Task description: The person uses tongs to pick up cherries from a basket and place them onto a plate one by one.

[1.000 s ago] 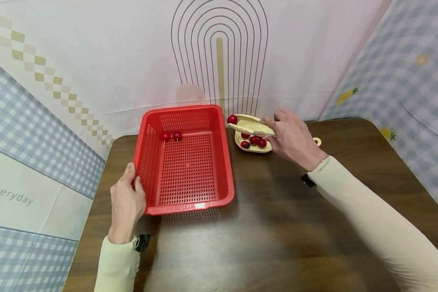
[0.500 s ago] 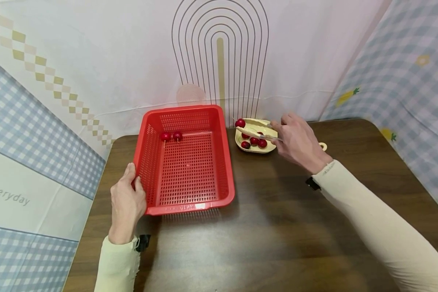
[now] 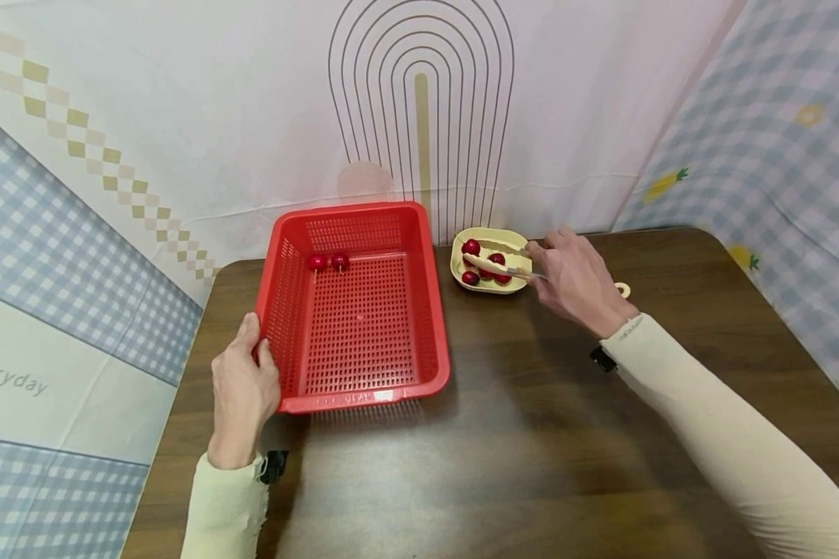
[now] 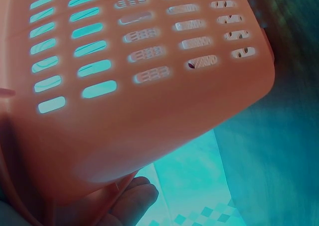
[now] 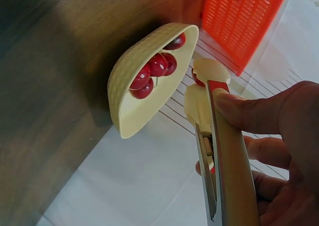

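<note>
My left hand (image 3: 245,384) grips the left side of a red perforated plastic basket (image 3: 435,334), thumb over the rim. In the left wrist view, some of its fingers (image 4: 137,198) show past the basket's outer wall. Two cherries (image 3: 339,262) lie in the basket's far left part. My right hand (image 3: 575,279) holds cream-tipped metal tongs (image 5: 232,161). Between the tong tips is a cherry (image 3: 471,247), mostly hidden by them in the right wrist view. The tips are over a small cream bowl (image 5: 118,99) that holds several more cherries (image 5: 142,76).
The brown wooden table (image 3: 531,458) carries basket and bowl, the bowl just right of the basket. Behind the table hangs a white patterned cloth (image 3: 266,101), close to the back edge. Blue checked cloth (image 3: 762,132) hangs along the right side.
My right hand has moved the tongs and the cherry right and down, from beside the basket's far right corner to over the bowl. The left hand and basket stay put.
</note>
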Available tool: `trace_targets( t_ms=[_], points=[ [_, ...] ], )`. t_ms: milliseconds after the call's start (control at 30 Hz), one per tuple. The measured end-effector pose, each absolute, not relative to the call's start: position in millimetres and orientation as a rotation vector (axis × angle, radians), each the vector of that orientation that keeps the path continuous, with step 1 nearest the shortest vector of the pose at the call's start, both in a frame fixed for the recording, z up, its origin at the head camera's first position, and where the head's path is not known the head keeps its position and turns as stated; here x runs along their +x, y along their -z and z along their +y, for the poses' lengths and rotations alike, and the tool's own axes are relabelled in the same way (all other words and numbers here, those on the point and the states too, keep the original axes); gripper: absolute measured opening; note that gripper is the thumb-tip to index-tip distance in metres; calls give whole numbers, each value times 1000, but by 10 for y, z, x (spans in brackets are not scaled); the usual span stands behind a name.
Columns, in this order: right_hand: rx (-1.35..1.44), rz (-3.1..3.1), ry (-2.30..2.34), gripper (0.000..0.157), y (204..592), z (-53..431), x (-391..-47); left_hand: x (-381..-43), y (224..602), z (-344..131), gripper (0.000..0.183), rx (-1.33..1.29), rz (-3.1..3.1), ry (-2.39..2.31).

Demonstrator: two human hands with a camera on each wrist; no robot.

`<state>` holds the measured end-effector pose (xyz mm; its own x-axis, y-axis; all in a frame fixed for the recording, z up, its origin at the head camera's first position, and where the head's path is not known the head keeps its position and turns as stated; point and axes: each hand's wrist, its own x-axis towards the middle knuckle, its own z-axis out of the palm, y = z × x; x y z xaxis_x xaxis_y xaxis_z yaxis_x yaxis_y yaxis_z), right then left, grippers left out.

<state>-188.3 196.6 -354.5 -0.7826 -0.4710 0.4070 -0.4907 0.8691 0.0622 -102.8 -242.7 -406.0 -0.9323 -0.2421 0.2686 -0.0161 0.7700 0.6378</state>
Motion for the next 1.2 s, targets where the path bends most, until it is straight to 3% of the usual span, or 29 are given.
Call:
trace_targets(
  t_ms=[800, 1200],
  points=[
    [662, -2700, -22, 35, 3603, 2003, -1881, -1031, 4058, -2422, 47, 219, -2634, 947],
    [670, -2684, -19, 32, 3572, 1983, -1881, -1033, 4066, -2425, 46, 202, -2628, 937]
  ],
)
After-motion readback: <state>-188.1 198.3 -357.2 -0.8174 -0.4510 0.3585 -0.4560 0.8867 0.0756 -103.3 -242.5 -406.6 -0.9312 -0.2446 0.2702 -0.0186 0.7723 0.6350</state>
